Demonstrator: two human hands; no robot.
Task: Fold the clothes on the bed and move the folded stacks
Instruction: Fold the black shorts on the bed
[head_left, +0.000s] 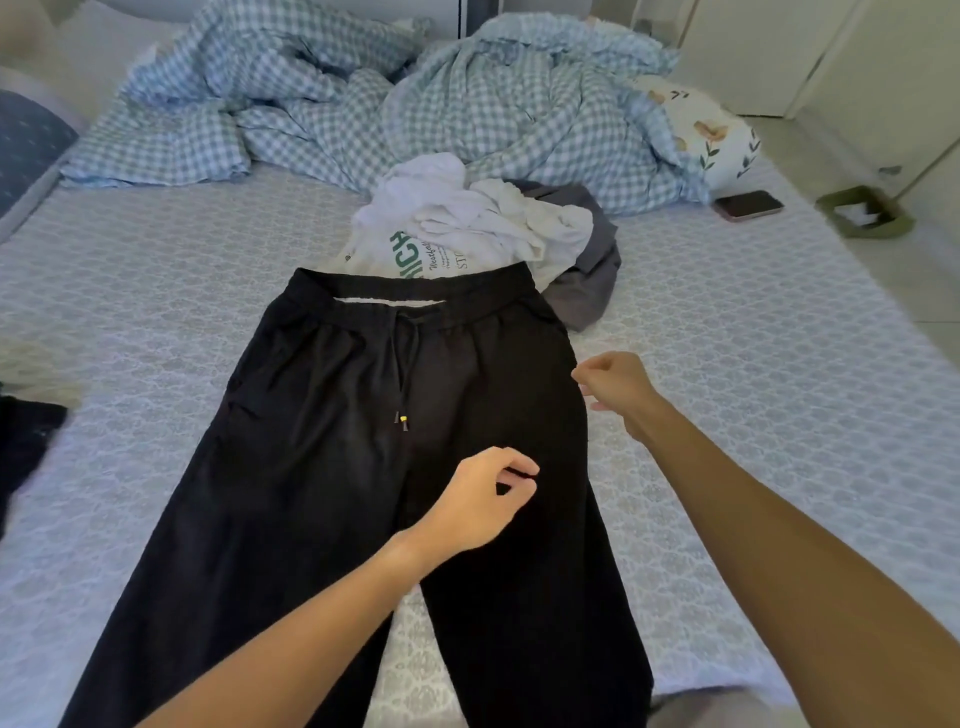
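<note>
Black trousers flat on patterned bed.

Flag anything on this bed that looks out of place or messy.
A phone lies on the mattress near the far right edge, beside the crumpled checked duvet. The white and grey clothes sit in an unfolded heap behind the flat black trousers.

1. We read large green capitals "ICH" on the white printed shirt, at twelve o'clock from the black trousers; the word's start is cut off.
2. Beside them, toward three o'clock, we make out small script beginning "West"; the rest is blurred.
3. Farther toward three o'clock, we see grey letters "ST", hidden beyond that.
</note>
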